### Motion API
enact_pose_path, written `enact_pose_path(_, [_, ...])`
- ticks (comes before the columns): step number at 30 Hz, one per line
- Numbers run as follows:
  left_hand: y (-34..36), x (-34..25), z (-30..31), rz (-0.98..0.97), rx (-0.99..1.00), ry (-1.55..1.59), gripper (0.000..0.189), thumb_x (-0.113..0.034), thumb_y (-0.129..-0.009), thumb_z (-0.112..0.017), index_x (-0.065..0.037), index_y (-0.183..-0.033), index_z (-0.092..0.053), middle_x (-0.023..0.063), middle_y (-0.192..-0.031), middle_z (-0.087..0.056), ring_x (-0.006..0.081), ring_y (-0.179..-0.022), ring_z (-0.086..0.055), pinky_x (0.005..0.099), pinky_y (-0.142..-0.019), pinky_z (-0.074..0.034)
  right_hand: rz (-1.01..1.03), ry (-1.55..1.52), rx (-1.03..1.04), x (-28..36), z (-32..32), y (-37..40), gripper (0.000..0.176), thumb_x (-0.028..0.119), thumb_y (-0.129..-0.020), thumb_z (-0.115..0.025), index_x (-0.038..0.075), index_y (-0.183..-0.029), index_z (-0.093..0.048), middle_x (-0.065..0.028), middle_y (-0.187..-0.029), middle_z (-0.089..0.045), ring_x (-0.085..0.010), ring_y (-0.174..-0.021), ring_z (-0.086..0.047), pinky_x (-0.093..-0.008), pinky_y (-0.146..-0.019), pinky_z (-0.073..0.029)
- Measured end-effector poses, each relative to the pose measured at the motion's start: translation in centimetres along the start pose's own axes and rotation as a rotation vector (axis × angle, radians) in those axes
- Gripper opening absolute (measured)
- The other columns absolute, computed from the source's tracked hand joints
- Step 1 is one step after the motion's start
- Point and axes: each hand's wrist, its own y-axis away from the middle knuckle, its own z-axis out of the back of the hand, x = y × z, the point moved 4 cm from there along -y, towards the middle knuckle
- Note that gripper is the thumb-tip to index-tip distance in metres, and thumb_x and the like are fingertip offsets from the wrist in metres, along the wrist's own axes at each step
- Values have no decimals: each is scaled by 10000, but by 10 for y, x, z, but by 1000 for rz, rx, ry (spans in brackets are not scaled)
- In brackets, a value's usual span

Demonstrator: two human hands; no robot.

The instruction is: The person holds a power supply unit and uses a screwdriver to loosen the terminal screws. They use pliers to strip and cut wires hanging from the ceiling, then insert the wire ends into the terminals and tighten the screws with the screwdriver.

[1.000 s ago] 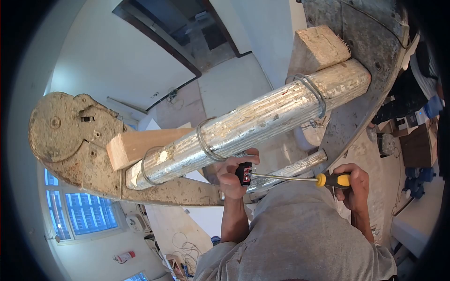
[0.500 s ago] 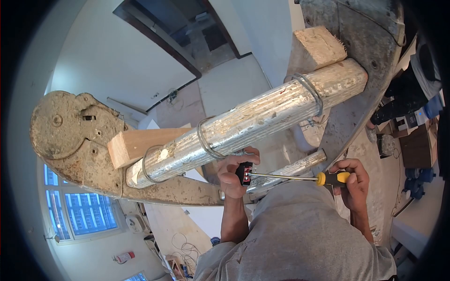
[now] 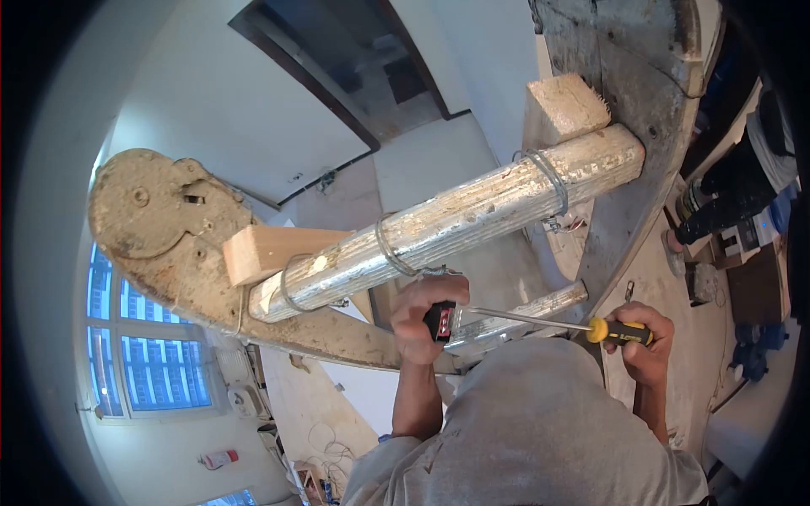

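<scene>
Close to my chest, my left hand (image 3: 415,322) has its fingers curled round a small black block (image 3: 440,320) with a red-and-silver face, perhaps screw terminals. Its exact kind I cannot make out. My right hand (image 3: 648,341) grips a screwdriver (image 3: 620,331) by its yellow and black handle. The long metal shaft points left at the block, and its tip appears just short of the red face. Right above my left hand runs a thick ribbed metal bar (image 3: 456,223), scuffed and splashed with plaster, with wire loops (image 3: 392,244) around it.
Wooden blocks (image 3: 283,250) (image 3: 567,110) sit against the bar. A plaster-covered ladder-like frame (image 3: 156,228) spans the view, with a lower rung (image 3: 548,305) beside the screwdriver. Another person (image 3: 742,169) stands at right. Cables (image 3: 333,447) lie on the floor below left.
The screwdriver has drawn back slightly to the right, its tip leaving the block's face. My right hand has turned a little. The whole view has shifted slightly.
</scene>
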Motion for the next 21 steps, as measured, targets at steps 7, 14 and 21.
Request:
enact_pose_path(7, [-19,-41,-1,-106,98,-95,1000,-808,-967,-176,55,-874,-672,173,-794,-666,278,-753,-628,400,-725,-501,75,-88,-54,5,22,4,587,360,-815,-885,-68,-1151,-666,-206,-1057,-676,-215,-771,-709,-291,-634,-589])
enact_pose_path(14, [-20,-79,10,13,231,-12,1041,-873,-902,-246,76,-941,-671,188,-911,-685,266,-813,-652,383,-733,-524,273,-370,-137,-1,19,-4,559,268,-815,-881,-57,-1172,-600,-199,-1010,-672,-208,-700,-674,-309,-612,-566])
enact_pose_path(21, [-37,-194,23,-186,289,352,1113,-949,-826,-226,85,-996,-598,215,-812,-644,313,-723,-646,501,-715,-537,287,-180,58,36,-10,-64,499,186,-845,-828,-16,-1198,-539,-113,-806,-656,-160,-631,-611,-284,-579,-512])
